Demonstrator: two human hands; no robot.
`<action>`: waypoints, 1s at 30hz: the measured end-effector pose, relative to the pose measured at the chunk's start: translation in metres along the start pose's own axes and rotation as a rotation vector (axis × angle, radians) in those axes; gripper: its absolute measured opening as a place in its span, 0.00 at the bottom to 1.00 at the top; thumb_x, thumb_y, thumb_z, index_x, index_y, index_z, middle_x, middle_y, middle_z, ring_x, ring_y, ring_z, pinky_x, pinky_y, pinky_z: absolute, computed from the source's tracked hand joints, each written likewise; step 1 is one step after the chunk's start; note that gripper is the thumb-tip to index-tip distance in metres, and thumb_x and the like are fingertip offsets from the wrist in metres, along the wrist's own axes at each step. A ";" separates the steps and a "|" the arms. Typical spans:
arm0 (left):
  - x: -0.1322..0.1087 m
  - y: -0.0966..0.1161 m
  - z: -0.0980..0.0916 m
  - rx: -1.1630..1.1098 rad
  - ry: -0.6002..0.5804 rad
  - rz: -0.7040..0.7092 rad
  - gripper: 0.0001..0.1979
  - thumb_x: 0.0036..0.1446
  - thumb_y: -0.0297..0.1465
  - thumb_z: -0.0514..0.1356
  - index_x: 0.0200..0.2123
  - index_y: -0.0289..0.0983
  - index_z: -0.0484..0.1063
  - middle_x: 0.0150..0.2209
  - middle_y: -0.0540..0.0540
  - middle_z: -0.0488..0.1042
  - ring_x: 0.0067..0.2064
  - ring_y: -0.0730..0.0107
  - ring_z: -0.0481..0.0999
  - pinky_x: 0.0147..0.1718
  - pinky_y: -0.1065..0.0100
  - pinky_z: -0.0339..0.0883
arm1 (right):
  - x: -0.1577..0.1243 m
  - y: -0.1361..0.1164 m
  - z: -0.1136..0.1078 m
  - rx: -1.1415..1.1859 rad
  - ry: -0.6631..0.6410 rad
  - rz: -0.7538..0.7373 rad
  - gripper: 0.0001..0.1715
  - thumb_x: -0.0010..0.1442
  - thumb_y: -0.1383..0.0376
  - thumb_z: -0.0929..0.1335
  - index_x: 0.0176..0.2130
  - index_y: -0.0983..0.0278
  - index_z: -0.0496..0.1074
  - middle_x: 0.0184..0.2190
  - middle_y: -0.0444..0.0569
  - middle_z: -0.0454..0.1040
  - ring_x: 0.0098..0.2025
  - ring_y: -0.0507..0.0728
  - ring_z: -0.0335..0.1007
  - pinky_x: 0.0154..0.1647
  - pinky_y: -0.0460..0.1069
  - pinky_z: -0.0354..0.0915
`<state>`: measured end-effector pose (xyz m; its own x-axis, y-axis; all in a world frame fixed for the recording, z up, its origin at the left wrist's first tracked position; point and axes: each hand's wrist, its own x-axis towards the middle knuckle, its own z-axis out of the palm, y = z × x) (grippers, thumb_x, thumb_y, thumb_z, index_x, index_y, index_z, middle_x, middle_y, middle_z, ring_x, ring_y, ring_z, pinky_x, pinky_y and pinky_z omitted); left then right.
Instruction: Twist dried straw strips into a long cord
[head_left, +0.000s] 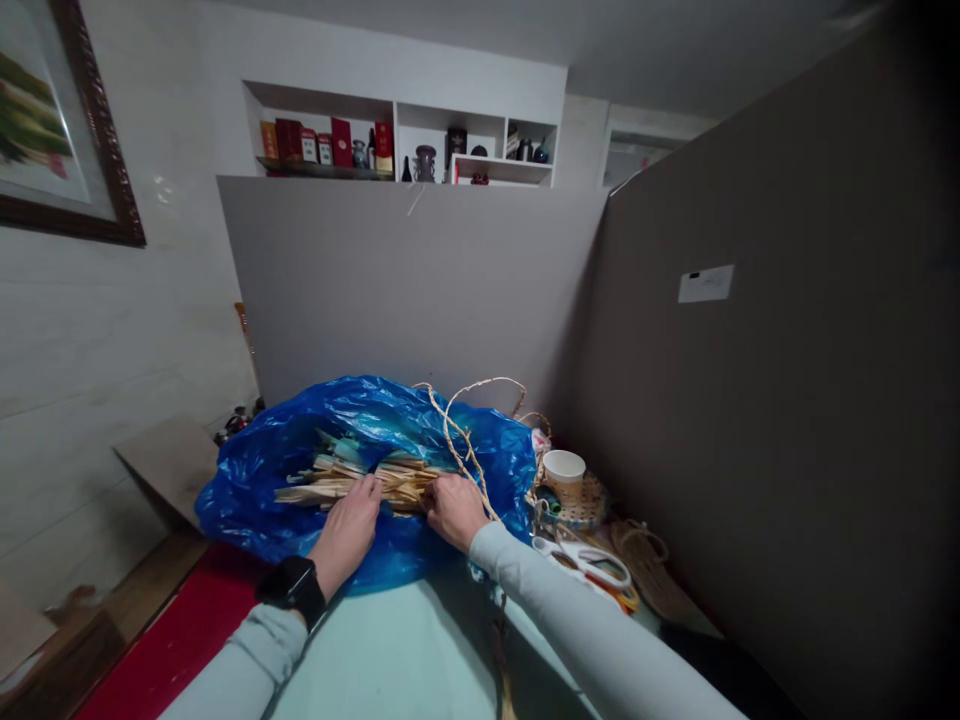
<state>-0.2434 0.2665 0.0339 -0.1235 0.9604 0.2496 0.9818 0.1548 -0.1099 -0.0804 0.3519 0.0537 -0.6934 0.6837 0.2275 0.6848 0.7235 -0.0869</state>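
A bundle of dried straw-like strips (405,478) lies in the mouth of a crumpled blue plastic bag (360,395). My left hand (352,522), with a black watch at its wrist, has its fingers closed on the near side of the strips. My right hand (455,508) grips the bundle toward its right end, its fingertips partly hidden. A thin braided cord (450,420) of similar fibre loops up over the bag beside my right hand.
Right of the bag are a paper cup (564,468), a woven tray (594,503), white-handled scissors (592,560) and a fibre sandal-like piece (645,565). Grey panels (420,280) stand behind and on the right. The pale green tabletop (382,650) is in front, red surface (184,640) at left.
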 end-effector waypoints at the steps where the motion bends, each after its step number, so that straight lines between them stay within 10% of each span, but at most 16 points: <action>1: 0.001 0.000 0.000 0.006 -0.002 0.001 0.27 0.56 0.15 0.44 0.59 0.25 0.61 0.58 0.32 0.66 0.59 0.56 0.65 0.56 0.61 0.61 | 0.000 -0.001 -0.001 0.006 -0.009 0.008 0.15 0.58 0.67 0.63 0.38 0.67 0.78 0.39 0.58 0.79 0.40 0.62 0.76 0.37 0.50 0.65; 22: 0.000 0.002 0.008 0.056 0.039 0.018 0.26 0.59 0.15 0.41 0.59 0.22 0.63 0.59 0.29 0.67 0.60 0.54 0.66 0.57 0.59 0.63 | 0.015 -0.009 -0.007 0.105 -0.175 0.119 0.19 0.58 0.62 0.65 0.46 0.67 0.76 0.44 0.62 0.78 0.45 0.66 0.77 0.39 0.53 0.70; 30: -0.001 0.000 0.007 0.070 0.023 0.016 0.26 0.60 0.15 0.41 0.60 0.22 0.61 0.60 0.30 0.67 0.60 0.56 0.66 0.58 0.61 0.62 | 0.009 -0.012 -0.003 0.023 -0.036 0.023 0.16 0.60 0.65 0.63 0.43 0.68 0.76 0.42 0.62 0.77 0.46 0.65 0.74 0.39 0.54 0.68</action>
<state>-0.2445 0.2674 0.0267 -0.1040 0.9574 0.2693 0.9709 0.1565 -0.1813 -0.0941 0.3489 0.0595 -0.6857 0.7025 0.1907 0.6954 0.7096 -0.1138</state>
